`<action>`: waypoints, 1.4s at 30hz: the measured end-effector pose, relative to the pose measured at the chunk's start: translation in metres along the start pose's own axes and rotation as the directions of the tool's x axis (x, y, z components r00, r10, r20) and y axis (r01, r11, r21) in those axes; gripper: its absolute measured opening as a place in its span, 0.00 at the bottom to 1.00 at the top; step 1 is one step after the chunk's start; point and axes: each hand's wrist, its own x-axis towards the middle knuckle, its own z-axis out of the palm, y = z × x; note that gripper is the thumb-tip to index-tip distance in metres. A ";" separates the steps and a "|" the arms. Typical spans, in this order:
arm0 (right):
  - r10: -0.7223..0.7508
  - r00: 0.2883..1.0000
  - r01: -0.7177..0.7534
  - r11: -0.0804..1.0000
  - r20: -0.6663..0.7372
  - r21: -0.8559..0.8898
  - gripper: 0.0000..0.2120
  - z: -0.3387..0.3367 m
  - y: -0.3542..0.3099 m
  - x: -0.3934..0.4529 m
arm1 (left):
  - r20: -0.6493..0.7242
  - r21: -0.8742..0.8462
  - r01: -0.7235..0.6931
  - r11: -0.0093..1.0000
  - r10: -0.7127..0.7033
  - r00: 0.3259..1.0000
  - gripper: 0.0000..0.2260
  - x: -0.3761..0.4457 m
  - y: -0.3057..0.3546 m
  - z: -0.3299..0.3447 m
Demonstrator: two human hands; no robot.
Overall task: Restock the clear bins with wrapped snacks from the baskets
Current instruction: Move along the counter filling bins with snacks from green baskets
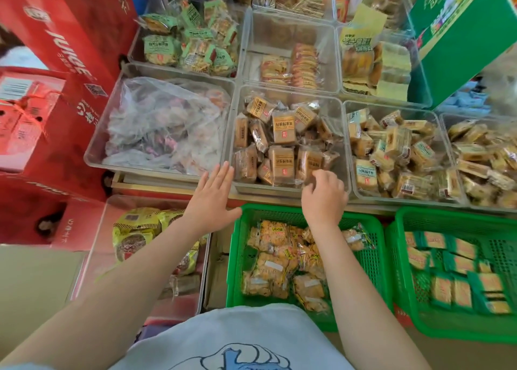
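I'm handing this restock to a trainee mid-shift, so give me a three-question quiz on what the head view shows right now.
1. True or false: the left hand is flat with straight fingers at the corner of the bin of brown wrapped snacks.
2. Which holds a crumpled clear bag? A) the bin left of the brown snacks B) the middle green basket
3. Fill in: the right hand, fingers curled, is at the near ____ of the brown-snack bin.

Key: 1 true; 2 A; 3 edge

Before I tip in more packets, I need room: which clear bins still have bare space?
The middle back bin is bare left of its orange packets. The brown-packet bin and yellow-packet bin are crowded.
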 end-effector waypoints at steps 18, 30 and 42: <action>-0.323 0.481 0.251 0.941 0.815 0.225 0.11 0.175 -0.125 -0.191 | 0.236 -0.310 0.549 0.776 -0.496 0.835 0.25 -0.181 -0.161 0.134; -0.020 0.516 0.345 0.920 0.856 -0.187 0.26 0.286 -0.132 -0.237 | 0.248 -0.297 0.495 0.816 -0.435 0.866 0.36 -0.234 -0.197 0.203; -0.194 0.492 0.275 0.960 0.849 0.060 0.24 0.253 -0.134 -0.236 | 0.413 -0.447 0.642 0.623 -0.493 0.766 0.32 -0.215 -0.198 0.174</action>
